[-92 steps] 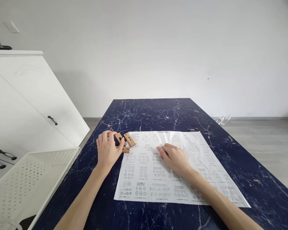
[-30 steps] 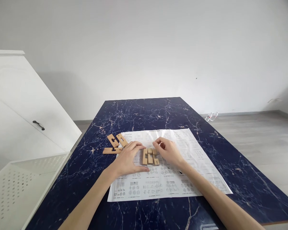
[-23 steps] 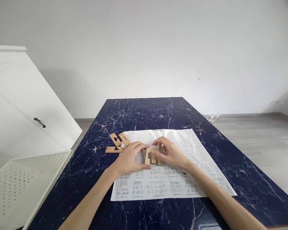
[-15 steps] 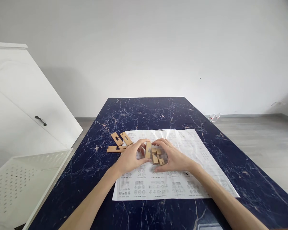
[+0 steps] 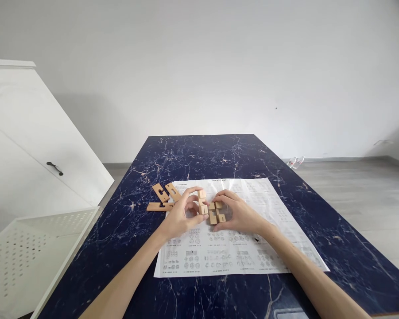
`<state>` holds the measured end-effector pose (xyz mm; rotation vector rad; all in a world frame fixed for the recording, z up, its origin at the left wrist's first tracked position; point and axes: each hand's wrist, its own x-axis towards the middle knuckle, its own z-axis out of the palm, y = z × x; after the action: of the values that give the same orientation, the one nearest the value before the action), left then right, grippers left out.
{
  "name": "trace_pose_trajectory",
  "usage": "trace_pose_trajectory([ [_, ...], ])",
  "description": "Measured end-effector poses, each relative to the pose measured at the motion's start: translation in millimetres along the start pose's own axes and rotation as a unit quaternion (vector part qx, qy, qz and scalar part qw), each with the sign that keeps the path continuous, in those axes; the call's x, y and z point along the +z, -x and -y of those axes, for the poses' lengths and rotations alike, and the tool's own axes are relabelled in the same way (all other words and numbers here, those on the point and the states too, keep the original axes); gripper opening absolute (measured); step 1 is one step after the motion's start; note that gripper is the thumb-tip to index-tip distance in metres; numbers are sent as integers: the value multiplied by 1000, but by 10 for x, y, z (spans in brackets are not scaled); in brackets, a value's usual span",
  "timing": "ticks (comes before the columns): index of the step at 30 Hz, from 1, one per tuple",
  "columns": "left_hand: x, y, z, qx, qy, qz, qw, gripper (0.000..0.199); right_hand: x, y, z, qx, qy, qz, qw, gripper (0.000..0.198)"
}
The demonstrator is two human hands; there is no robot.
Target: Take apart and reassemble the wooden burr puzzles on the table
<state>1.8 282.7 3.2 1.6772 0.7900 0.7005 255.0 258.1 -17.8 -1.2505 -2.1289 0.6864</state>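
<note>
Between thumb and fingers, my left hand (image 5: 180,214) grips a notched wooden puzzle piece (image 5: 202,203), its notch showing and a mark on its lower block. My right hand (image 5: 239,212) is closed around notched wooden puzzle pieces (image 5: 216,213) just to the right of it; a number is printed on the near block. Whether these are two pieces or more I cannot tell. Both hands are over a printed instruction sheet (image 5: 219,261). Left of my left hand lie flat wooden pieces with cut-outs: one with a slot (image 5: 173,191), one with a hooked opening (image 5: 160,192) and a long one (image 5: 156,207).
The sheet lies on a dark blue marble-patterned table (image 5: 199,155). At the left stand a white cabinet (image 5: 36,133) and a white perforated panel (image 5: 23,248). Clear plastic bottles (image 5: 295,162) are beyond the table's right edge. A pale wall rises behind.
My left hand has turned its piece, so the notch and marked end now show. My right hand's pieces have shifted slightly up and left.
</note>
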Motion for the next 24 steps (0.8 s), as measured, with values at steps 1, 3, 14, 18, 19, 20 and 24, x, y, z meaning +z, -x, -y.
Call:
trace_pose_trajectory([
  [1,-3,-4,-2,-2,20,-1,1000,68,-4,1,2,-2,-6,0,1000,69],
  [3,-7,-14,-10,-8,65,-4,998,70,-17,1,8,-10,-21,-4,1000,70],
  [14,-110,-60,13,-37,234,-48,970,65,-2,17,-5,46,-53,-33,997,73],
  [18,-87,-71,26,-43,214,-41,975,56,48,5,-15,35,-104,-42,993,60],
  [19,-71,-75,32,-46,204,-40,977,53,53,-1,-11,40,-121,-51,991,60],
  [20,-54,-80,39,-48,196,-41,979,48,55,-7,-5,46,-143,-61,987,61],
  [24,-8,-104,72,-43,233,-54,970,39,14,-22,35,62,-262,-83,959,61],
])
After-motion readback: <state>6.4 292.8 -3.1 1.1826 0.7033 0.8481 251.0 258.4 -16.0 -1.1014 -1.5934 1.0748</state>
